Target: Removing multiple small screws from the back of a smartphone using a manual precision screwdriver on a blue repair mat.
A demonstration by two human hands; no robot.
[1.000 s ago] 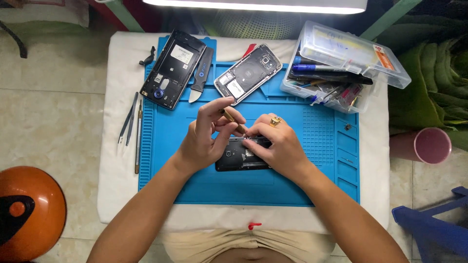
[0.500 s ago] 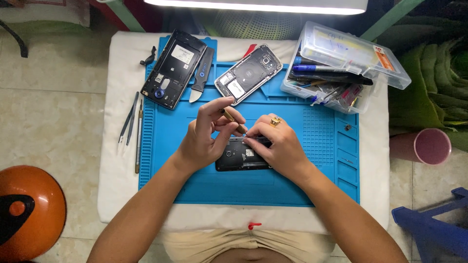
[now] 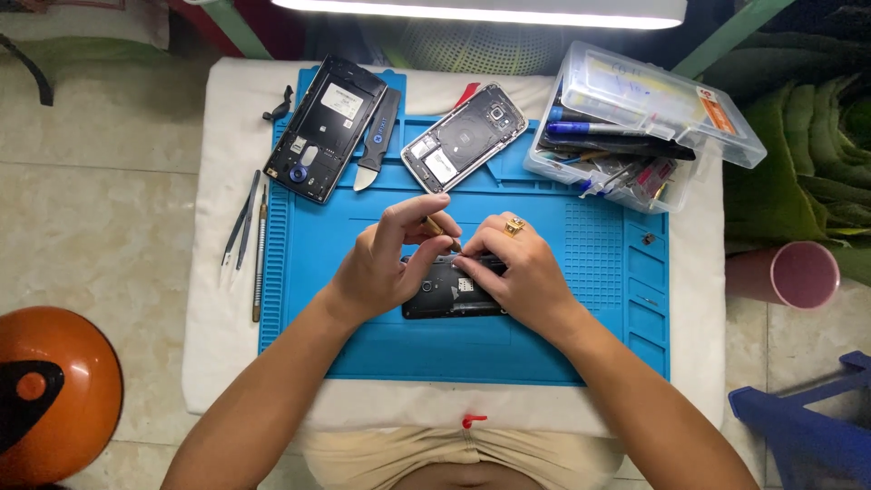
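Note:
A black opened phone [image 3: 446, 292] lies in the middle of the blue work mat [image 3: 363, 345]. My left hand [image 3: 386, 259] rests on the phone's left end and pinches a thin wooden-handled tool [image 3: 437, 227] whose tip points at the phone's top edge. My right hand [image 3: 517, 268], with a gold ring, presses its fingertips on the phone's upper right part. Most of the phone is covered by both hands.
A black phone frame [image 3: 325, 127], a grey pry tool [image 3: 376, 136] and a silver opened phone [image 3: 464, 136] lie along the mat's far edge. Tweezers [image 3: 240, 227] and a screwdriver [image 3: 260, 254] lie left. A clear parts box [image 3: 635, 118] sits far right. A pink cup [image 3: 798, 274] stands beyond the table.

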